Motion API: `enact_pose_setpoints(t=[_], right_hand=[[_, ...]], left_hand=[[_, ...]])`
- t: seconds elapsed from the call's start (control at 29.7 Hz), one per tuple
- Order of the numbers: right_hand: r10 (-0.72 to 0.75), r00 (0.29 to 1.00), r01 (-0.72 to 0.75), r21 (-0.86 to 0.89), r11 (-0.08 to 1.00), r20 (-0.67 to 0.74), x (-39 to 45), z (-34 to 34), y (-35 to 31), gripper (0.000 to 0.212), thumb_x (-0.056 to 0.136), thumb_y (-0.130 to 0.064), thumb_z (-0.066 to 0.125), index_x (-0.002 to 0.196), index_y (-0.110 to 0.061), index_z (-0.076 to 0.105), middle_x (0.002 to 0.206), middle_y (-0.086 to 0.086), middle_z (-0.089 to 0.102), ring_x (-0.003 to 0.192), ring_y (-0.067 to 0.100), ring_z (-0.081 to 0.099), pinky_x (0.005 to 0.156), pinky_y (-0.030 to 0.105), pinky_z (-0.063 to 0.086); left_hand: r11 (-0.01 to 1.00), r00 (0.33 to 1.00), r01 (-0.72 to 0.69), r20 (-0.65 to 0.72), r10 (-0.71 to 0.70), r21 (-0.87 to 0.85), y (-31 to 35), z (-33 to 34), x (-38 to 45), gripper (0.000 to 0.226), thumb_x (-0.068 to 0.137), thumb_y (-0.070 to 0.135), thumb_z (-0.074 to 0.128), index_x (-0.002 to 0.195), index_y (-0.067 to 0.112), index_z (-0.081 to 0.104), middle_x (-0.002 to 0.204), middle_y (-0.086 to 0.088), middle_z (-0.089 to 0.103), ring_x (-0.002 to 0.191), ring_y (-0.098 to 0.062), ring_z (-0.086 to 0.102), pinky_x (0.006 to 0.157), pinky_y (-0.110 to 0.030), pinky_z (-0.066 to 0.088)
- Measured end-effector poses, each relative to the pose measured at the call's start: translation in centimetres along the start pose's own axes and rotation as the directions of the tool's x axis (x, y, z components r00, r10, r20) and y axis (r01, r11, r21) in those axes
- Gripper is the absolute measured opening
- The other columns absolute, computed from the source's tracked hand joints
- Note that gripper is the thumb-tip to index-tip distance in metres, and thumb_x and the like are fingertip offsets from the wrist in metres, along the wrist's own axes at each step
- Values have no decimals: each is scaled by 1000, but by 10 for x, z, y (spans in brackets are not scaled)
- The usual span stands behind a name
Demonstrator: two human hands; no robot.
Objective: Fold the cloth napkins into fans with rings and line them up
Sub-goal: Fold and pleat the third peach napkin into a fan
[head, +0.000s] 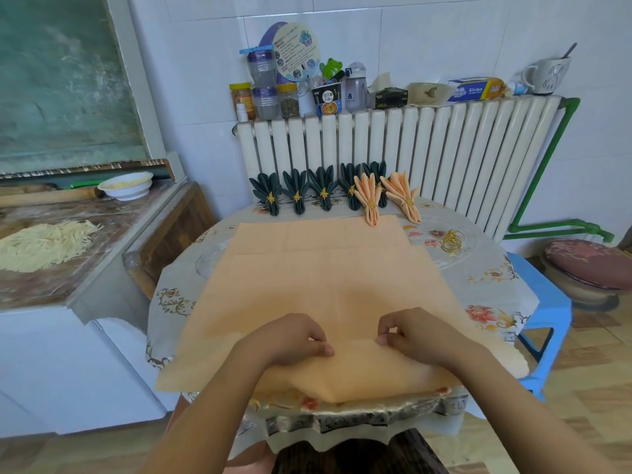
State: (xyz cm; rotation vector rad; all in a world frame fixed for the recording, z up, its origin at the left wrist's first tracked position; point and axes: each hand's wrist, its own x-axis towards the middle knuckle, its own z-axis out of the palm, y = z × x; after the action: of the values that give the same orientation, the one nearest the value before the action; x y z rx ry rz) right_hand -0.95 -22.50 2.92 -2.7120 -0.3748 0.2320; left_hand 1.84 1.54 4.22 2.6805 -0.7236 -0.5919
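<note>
A large peach cloth napkin (321,268) lies spread flat over the round table (492,278). Its near edge is raised into a first fold. My left hand (294,338) and my right hand (407,331) pinch that fold side by side near the table's front. Along the far edge stand several dark green fan napkins (297,189) with gold rings, and two peach fan napkins (369,196) beside them on the right. Loose gold rings (452,241) lie on the table at the right.
A white radiator (410,152) stands behind the table, its top crowded with jars, bottles, a bowl and a mug. A counter (102,234) with shredded food and a white bowl is to the left. A blue stool (547,302) stands at the right.
</note>
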Motion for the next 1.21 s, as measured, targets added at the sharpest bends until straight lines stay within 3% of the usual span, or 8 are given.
enact_pose_setpoints(t=[0.1,0.2,0.4,0.51,0.61,0.88,1.04,1.21], right_hand=[[-22,979,-25,-221,975,-205,38,-11,5,18,96,-38,47,98,-30,63,86,-7,64,87,17,58,70,27,42],[-28,967,-44,-273,961,-254,74,-14,15,22,98,-39,42,104,-30,61,100,-6,67,93,17,59,72,26,43],[24,981,-81,-299,951,-190,170,-15,52,31,98,-43,41,106,-20,59,99,0,65,92,19,59,71,27,42],[3,979,-68,-317,946,-202,191,-18,69,30,98,-42,42,104,-19,60,96,-1,63,88,18,57,73,29,44],[-17,983,-37,-287,957,-183,220,-20,86,29,98,-40,42,106,-19,60,99,-1,63,90,17,57,78,29,45],[-35,985,-23,-328,944,-170,236,-27,119,9,91,-37,48,91,-28,52,83,-10,54,85,10,49,80,24,23],[10,997,-25,-193,981,-83,232,-36,136,12,90,-30,52,78,-31,48,74,-6,54,74,9,48,76,26,25],[-15,975,-19,-149,989,-222,226,-32,149,10,87,-19,57,78,-20,53,76,-3,55,77,17,47,70,29,34]], left_hand=[[993,982,91,-171,-76,81,-16,-26,25,42,87,50,61,62,19,50,68,-2,52,67,-18,48,57,-30,30],[974,972,202,-145,-186,105,-39,-46,43,47,84,47,65,60,18,37,62,0,41,60,-18,41,53,-30,23],[882,910,413,-68,-409,226,-118,-77,102,30,90,36,62,70,16,49,73,0,52,70,-19,49,65,-27,38],[852,870,486,-197,-452,193,-141,-81,113,17,92,34,57,86,19,53,95,-1,58,86,-20,51,73,-30,40],[845,814,525,-349,-464,101,-160,-81,136,11,92,32,53,86,22,53,93,4,59,94,-20,56,74,-31,34],[872,745,489,-521,-417,1,-182,-72,162,17,94,29,53,99,20,65,98,1,53,97,-23,53,84,-36,27],[904,709,412,-583,-396,-112,-194,-66,163,14,94,24,55,94,17,67,100,0,60,96,-21,54,86,-35,33],[904,650,365,-635,-418,-222,-204,-60,159,8,90,19,61,85,19,66,95,3,61,95,-21,54,90,-39,35]])
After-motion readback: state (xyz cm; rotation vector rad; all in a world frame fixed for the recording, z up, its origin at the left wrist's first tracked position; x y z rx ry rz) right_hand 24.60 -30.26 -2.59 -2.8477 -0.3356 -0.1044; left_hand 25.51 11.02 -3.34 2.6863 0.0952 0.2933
